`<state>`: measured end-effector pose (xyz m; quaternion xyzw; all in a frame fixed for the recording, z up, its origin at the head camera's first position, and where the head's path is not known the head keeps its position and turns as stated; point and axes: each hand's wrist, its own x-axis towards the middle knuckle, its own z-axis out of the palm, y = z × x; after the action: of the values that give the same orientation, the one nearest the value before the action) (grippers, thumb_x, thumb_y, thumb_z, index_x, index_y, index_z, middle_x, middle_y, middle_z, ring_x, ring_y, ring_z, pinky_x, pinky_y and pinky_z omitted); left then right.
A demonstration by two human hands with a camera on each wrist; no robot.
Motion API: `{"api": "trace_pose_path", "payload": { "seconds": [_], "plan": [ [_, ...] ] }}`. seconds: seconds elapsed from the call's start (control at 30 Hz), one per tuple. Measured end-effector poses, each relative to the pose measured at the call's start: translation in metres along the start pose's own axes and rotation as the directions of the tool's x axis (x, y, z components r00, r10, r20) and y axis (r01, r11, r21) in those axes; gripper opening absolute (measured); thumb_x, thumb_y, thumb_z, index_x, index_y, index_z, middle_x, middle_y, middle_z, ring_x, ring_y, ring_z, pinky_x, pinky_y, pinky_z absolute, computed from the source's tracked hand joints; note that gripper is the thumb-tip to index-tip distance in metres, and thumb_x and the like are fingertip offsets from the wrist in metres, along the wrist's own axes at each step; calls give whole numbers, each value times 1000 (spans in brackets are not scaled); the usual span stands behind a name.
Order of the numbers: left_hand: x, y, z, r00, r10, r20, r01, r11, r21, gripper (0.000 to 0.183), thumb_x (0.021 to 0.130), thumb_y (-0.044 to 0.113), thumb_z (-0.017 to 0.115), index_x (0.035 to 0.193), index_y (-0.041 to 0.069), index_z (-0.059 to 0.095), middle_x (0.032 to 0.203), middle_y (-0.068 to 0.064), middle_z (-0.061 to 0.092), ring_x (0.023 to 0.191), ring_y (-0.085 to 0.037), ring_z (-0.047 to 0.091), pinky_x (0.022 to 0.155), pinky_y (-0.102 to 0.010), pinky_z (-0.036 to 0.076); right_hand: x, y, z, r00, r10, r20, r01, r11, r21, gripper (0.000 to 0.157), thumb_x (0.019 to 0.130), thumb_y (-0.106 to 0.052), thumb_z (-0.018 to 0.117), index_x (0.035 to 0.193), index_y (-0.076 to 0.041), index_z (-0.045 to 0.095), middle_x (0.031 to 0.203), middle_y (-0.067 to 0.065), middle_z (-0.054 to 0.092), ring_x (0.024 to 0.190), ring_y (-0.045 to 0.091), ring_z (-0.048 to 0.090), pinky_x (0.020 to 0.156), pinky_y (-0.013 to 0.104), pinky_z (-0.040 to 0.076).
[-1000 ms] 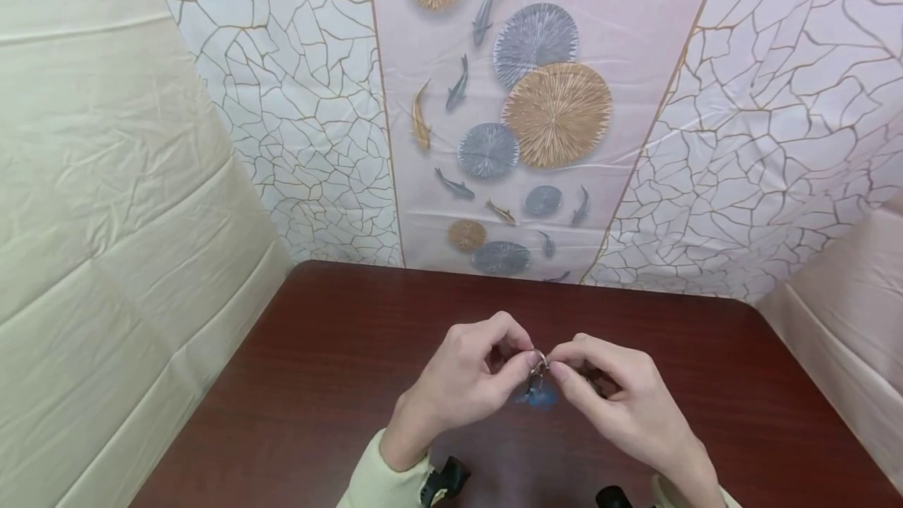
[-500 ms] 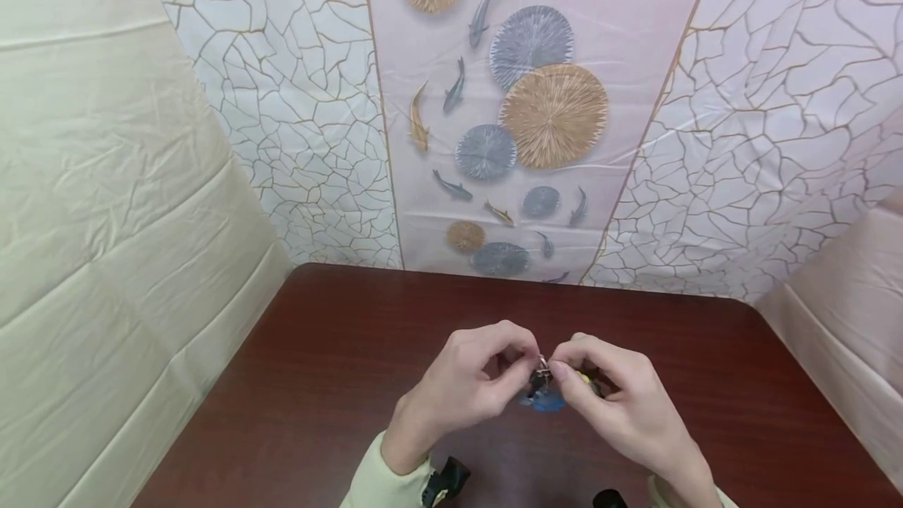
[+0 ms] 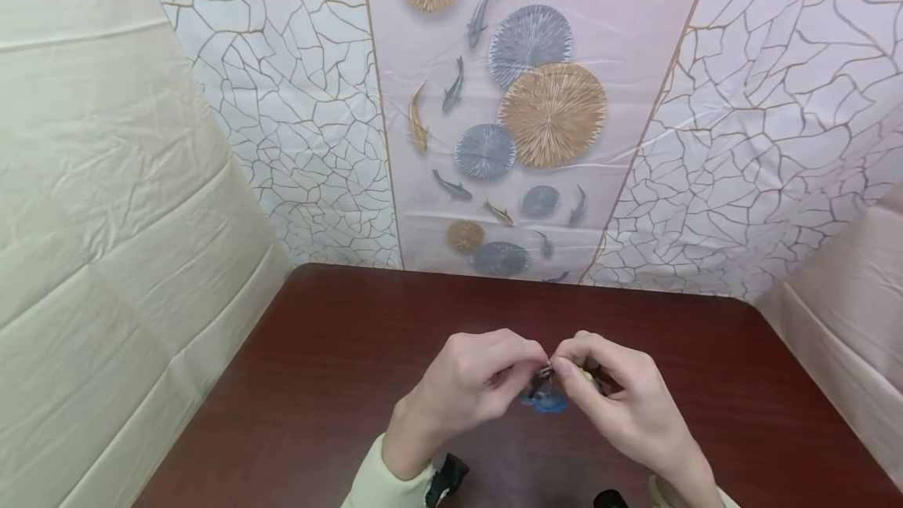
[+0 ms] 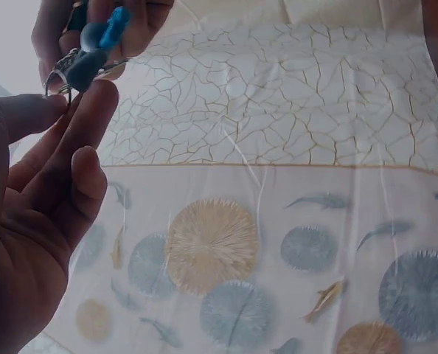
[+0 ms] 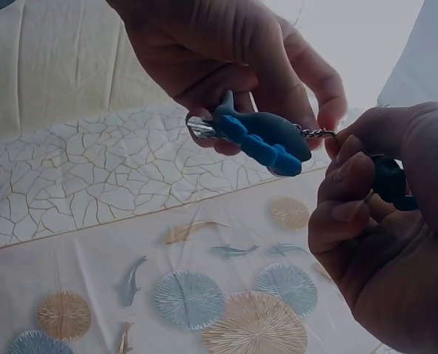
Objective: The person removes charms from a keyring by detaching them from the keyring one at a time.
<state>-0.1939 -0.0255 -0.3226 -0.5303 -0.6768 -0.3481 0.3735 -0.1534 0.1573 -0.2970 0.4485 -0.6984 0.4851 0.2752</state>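
Note:
Above the table, both hands meet at a small keychain. The left hand [image 3: 469, 379] pinches its metal key ring [image 4: 60, 80] between thumb and finger. From the keychain hangs a grey-blue whale-shaped charm [image 5: 267, 136] with bright blue trim, on a short chain [image 5: 318, 133]. The right hand [image 3: 624, 390] pinches close beside the ring, thumb against index finger. Within its curled fingers sits a dark green charm [image 5: 388, 181], mostly hidden; a bit of yellow [image 3: 587, 375] shows there in the head view. Fingertips cover the place where ring and chain meet.
A dark red-brown table [image 3: 339, 382] lies under the hands. Behind it hangs a patterned cloth [image 3: 487, 218] with printed fish and discs, and a cream cloth [image 3: 141, 257] stands at the left. Black straps [image 3: 446, 478] sit at the wrists.
The left fingertips have shifted slightly right and down toward the right hand. The ring now shows less between them, and the blue charm hangs slightly lower and more in sight. The right hand has barely moved.

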Motion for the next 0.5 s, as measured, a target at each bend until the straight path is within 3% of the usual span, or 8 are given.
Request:
{"api": "trace_pose_path", "payload": {
  "seconds": [0.23,0.5],
  "plan": [
    [1,0,0,999,48,-11,-46,989,138,15,82,1,58,91,11,64,81,6,64,71,2,57,70,-5,44,1,1,2,1000,-16,-19,17,999,47,21,76,19,59,86,0,60,71,0,50,56,2,42,43,13,33],
    [0,-1,0,997,-10,-77,10,1000,-1,14,83,-2,57,89,10,62,78,4,62,65,1,49,61,-4,39,3,-1,4,1000,-21,9,20,994,107,26,73,19,63,88,-2,62,72,1,54,57,3,45,44,13,35]
  ]
}}
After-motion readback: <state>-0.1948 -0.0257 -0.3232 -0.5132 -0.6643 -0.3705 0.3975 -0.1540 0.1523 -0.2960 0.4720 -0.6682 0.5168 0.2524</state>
